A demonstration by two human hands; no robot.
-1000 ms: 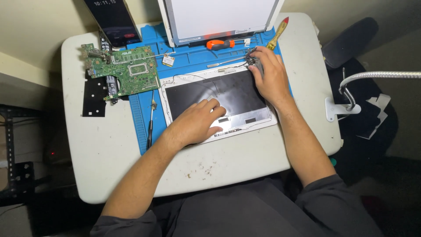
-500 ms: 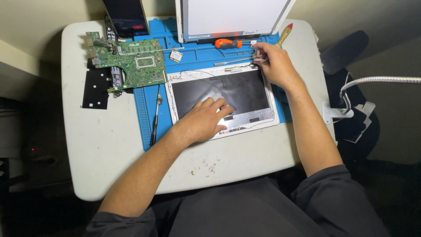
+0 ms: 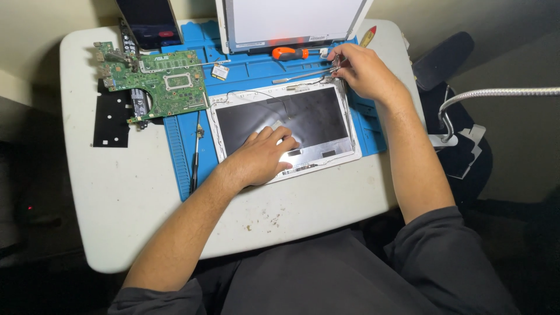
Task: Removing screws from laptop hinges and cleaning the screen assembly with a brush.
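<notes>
Two screwdrivers (image 3: 290, 53) beside green circuit board (image 3: 157, 87)

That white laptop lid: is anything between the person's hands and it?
Nothing visible. The left hand lies flat on the white laptop lid, pressing its dark inner panel. The right hand is at the lid's top right corner, fingertips pinching something small there, too small to identify.

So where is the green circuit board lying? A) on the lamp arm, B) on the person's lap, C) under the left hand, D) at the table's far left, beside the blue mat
D: the green circuit board lies at the far left of the table, overlapping the blue mat; the left hand rests on the white laptop lid.
</notes>
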